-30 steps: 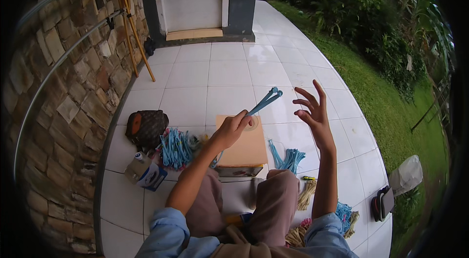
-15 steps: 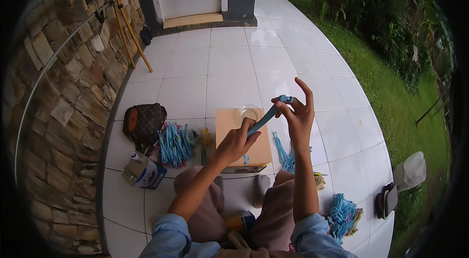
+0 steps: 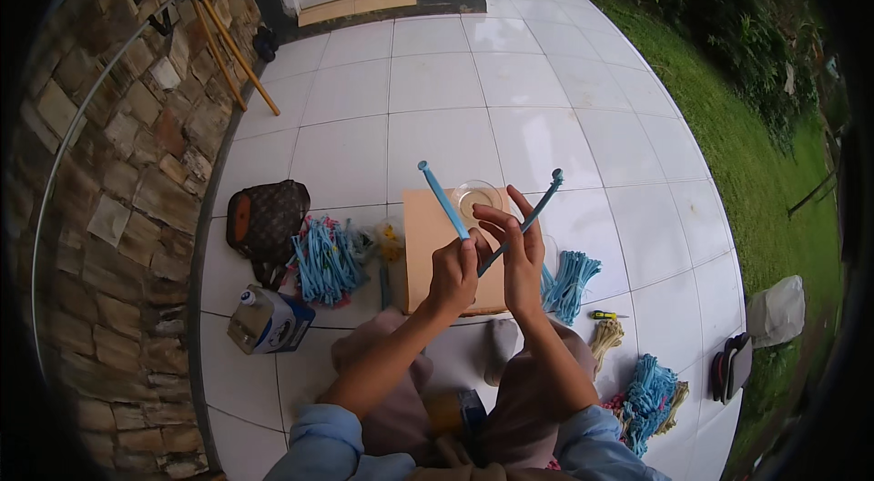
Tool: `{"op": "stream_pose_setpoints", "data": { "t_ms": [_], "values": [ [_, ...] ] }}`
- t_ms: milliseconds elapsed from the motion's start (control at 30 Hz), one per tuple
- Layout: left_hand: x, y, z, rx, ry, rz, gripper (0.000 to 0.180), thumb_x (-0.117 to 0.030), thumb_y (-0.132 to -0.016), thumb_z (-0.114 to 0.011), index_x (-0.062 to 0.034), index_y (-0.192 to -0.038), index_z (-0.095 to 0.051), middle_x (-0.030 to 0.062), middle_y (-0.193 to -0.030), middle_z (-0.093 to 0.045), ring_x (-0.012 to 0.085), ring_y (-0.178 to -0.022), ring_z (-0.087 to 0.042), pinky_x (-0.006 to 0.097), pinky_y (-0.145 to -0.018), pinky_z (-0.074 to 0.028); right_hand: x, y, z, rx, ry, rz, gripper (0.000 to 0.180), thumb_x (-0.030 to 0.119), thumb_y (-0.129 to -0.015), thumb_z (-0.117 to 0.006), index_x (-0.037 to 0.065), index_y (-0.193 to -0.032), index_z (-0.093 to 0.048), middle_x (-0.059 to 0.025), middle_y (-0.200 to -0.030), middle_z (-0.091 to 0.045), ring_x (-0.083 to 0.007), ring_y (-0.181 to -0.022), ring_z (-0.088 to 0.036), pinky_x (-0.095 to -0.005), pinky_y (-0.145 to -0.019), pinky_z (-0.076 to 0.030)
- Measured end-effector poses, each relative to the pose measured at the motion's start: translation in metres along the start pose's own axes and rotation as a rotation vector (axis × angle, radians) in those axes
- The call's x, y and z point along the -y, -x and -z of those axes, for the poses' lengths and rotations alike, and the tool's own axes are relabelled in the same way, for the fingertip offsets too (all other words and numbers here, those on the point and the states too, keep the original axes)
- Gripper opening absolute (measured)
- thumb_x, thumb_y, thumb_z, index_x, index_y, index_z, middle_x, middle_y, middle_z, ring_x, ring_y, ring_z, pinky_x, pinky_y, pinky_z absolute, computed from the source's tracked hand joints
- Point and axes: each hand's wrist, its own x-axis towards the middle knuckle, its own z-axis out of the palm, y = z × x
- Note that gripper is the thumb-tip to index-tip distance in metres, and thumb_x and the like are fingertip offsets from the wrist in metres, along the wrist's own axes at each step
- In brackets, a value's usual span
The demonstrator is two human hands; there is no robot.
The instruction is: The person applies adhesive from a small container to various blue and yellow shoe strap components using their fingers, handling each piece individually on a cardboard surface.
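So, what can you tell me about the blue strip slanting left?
The blue strip is slim, smooth-looking, straight, with a small knob at its free far end; its material is unclear, perhaps plastic or fabric. It slants forward and leftward from the left hand, which grips and hides its near part.

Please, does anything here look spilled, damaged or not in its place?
Nothing looks spilled or clearly damaged. Only the small yellow tool looks perhaps slightly out of place: it lies loose on the floor between the blue bundle and beige bundle.
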Motion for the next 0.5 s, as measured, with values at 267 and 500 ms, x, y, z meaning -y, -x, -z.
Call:
{"op": "stream_pose_setpoints", "data": {
  "t_ms": [267, 500],
  "values": [
    [0.000, -0.009, -0.010, -0.263, -0.005, -0.121, 0.031, -0.020, -0.097, -0.030, -0.0026, -0.084, -0.051, 0.0052, -0.077, -0.052, 0.0133, -0.069, -0.047, 0.027, -0.062, -0.037, -0.015, 0.024, -0.020, -0.162, 0.125, 0.017, 0.035, 0.025, -0.098, -0.036, 0.003, -0.123, -0.045, -0.0061, -0.096, -0.052, -0.0116, -0.088, -0.051, -0.0242, -0.071, -0.044],
    [-0.031, -0.039, 0.027, -0.188, 0.451, 0.103, 0.017, -0.014, -0.094, -0.048, 0.0000, -0.097, -0.057, 0.0027, -0.094, -0.060, 0.0040, -0.072, -0.049, 0.021, -0.065, -0.041, 0.021, 0.012, 0.018, -0.101, 0.046, 0.019, 0.041, 0.026, -0.096, -0.042, 0.000, -0.127, -0.035, -0.0003, -0.060, -0.039, -0.0106, -0.053, -0.049, -0.0212, -0.045, -0.039]
  ]
}}
